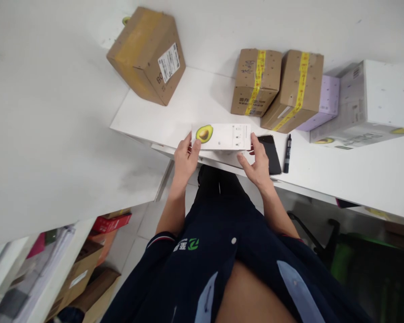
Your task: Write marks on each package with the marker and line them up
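I hold a flat white box [224, 136] with an avocado picture between both hands, just above the near edge of the white table [357, 170]. My left hand [185, 159] grips its left end, thumb beside the avocado. My right hand [257, 163] grips its right end, fingers curled on the edge. A black phone [272, 154] lies on the table right behind my right hand, and a black marker [287, 154] lies just right of the phone.
Two brown cartons with yellow tape [256, 80] [294, 92] stand behind the box, with a purple box [325, 107] and a large white avocado carton [366, 105] to their right. A bigger brown carton [148, 54] sits far left. Shelves with boxes [87, 269] lie below left.
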{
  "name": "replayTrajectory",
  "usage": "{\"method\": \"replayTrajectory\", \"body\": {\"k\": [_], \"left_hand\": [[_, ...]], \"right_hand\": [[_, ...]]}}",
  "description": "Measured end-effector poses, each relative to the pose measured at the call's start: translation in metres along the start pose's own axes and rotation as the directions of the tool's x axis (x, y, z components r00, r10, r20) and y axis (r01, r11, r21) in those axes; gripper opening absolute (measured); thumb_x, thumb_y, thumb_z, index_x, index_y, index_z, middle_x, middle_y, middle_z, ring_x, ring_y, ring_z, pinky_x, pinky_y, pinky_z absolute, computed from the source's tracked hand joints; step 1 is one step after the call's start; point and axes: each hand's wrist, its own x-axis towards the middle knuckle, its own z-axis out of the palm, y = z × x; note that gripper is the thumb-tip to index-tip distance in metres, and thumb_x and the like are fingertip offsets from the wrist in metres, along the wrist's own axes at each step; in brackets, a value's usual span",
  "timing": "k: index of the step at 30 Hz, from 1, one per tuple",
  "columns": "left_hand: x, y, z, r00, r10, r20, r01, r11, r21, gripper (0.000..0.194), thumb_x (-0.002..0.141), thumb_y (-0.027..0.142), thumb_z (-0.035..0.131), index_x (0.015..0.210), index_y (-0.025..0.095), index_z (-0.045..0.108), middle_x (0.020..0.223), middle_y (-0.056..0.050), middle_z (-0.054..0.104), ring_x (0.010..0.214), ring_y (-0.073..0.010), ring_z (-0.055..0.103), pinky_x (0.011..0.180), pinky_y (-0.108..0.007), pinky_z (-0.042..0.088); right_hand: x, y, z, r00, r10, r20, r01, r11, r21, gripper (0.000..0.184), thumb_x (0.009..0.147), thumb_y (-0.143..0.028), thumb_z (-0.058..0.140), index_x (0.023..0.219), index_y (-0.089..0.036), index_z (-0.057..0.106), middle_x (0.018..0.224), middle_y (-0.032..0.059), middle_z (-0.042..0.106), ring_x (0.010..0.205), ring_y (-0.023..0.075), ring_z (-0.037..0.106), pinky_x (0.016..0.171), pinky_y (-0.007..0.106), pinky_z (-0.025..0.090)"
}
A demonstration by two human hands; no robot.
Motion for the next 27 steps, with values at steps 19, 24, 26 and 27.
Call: {"method": "replayTrajectory", "body": {"k": [19,24,26,27], "left_hand": [[-0.002,0.016,0.020,0.990,0.134,-0.033,-0.130,0.986,0.108,0.055,0.098,0.062,0.050,0.140,0.026,0.050,0.135,-0.014,0.054,0.130,-0.0288,0.053,0.098,-0.045,0.058],[-0.026,0.021,0.019,0.979,0.203,-0.033,-0.192,0.959,0.210,0.042,0.099,0.056,0.053,0.130,0.029,0.060,0.141,-0.013,0.041,0.130,-0.0300,0.051,0.099,-0.049,0.057],[-0.029,0.022,0.022,0.964,0.261,-0.055,-0.236,0.931,0.277,0.031,0.099,0.050,0.054,0.123,0.032,0.065,0.142,-0.012,0.039,0.133,-0.0314,0.047,0.105,-0.053,0.052],[-0.029,0.022,0.024,0.956,0.285,-0.063,-0.253,0.917,0.309,0.028,0.100,0.046,0.055,0.121,0.032,0.066,0.141,-0.012,0.039,0.134,-0.0321,0.045,0.108,-0.054,0.049]], "right_hand": [[0.009,-0.005,-0.001,0.999,0.029,0.029,-0.028,0.999,-0.039,0.076,0.094,-0.063,0.054,0.156,-0.025,0.032,0.149,0.0192,0.054,0.116,0.0331,0.064,0.096,0.060,0.057],[0.005,-0.008,-0.006,0.999,0.014,0.029,-0.013,0.999,-0.047,0.074,0.094,-0.060,0.055,0.155,-0.025,0.032,0.151,0.0188,0.053,0.119,0.0337,0.062,0.097,0.059,0.056],[0.004,-0.010,-0.008,0.999,0.007,0.037,-0.006,0.999,-0.034,0.074,0.095,-0.059,0.056,0.156,-0.026,0.031,0.152,0.0182,0.052,0.110,0.0304,0.065,0.095,0.057,0.057],[0.004,-0.011,-0.008,0.999,0.006,0.041,-0.005,1.000,-0.025,0.075,0.094,-0.058,0.056,0.157,-0.027,0.030,0.152,0.0180,0.052,0.107,0.0289,0.066,0.094,0.056,0.058]]}}
